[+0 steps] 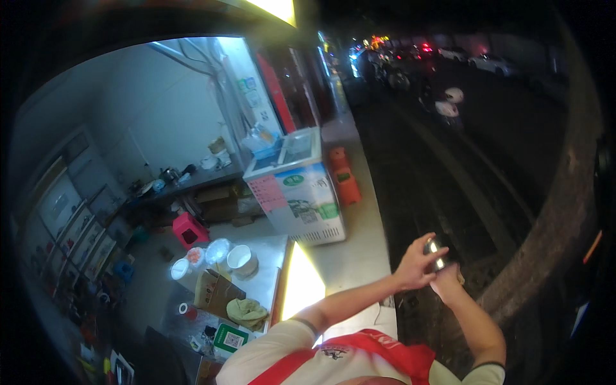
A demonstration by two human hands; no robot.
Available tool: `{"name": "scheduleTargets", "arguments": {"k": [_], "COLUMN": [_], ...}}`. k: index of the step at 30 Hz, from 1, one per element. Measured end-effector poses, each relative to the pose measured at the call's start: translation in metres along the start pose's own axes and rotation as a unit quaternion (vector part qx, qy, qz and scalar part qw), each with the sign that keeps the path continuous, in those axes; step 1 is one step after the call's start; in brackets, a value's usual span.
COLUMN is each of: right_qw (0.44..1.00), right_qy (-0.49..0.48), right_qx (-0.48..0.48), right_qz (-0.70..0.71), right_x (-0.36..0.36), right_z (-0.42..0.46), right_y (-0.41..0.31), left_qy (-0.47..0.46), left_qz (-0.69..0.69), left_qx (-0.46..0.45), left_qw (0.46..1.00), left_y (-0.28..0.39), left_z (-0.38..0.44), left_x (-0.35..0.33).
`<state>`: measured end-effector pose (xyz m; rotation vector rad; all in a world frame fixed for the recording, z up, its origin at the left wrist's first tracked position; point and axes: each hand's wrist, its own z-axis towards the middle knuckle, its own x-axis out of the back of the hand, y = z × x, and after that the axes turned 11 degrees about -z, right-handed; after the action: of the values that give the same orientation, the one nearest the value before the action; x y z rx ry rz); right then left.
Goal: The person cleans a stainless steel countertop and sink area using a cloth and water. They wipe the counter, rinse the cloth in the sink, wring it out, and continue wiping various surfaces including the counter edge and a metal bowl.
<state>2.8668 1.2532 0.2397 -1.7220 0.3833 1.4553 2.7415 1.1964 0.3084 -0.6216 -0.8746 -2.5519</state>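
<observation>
Both my arms reach out to the right, past the pale ledge and over the dark pavement. My left hand (pixel 415 263) has its fingers spread around a small shiny metal vessel (pixel 437 251), gripping it from the left side. Against the vessel's lower side is my right hand (pixel 446 280); its fingers are mostly hidden behind the metal and my left hand. The vessel is rounded and reflects bright light. Its exact kind and its contents cannot be made out.
A metal-topped counter (pixel 273 245) holds white tubs (pixel 242 261), a cardboard box (pixel 217 292), a cloth (pixel 247 313) and a printed-code sign (pixel 231 340). Beyond are a lit panel (pixel 302 284), a chest freezer (pixel 308 202) and orange stools (pixel 346 185). A tree trunk (pixel 553 250) rises at right.
</observation>
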Motion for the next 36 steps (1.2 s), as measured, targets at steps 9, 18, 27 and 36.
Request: {"name": "scheduleTargets", "arguments": {"k": [9, 18, 27, 36], "right_qw": [0.503, 0.266, 0.483, 0.532], "right_qy": [-0.188, -0.241, -0.043, -0.294], "right_qx": [-0.168, -0.458, -0.352, -0.194], "right_qz": [-0.826, -0.813, -0.801, -0.770], "right_x": [-0.072, 0.031, 0.238, 0.029], "right_z": [0.003, -0.073, -0.059, 0.028], "right_y": [0.024, -0.013, 0.020, 0.317], "left_qy": [-0.076, 0.049, 0.708, 0.926], "left_qz": [0.067, 0.247, -0.148, 0.072], "left_qx": [-0.178, -0.162, 0.466, 0.317], "left_qw": [0.979, 0.954, 0.509, 0.193], "left_y": [-0.024, -0.058, 0.059, 0.252], "left_z": [-0.028, -0.116, -0.350, -0.532], "left_x": [0.059, 0.108, 0.107, 0.114]}}
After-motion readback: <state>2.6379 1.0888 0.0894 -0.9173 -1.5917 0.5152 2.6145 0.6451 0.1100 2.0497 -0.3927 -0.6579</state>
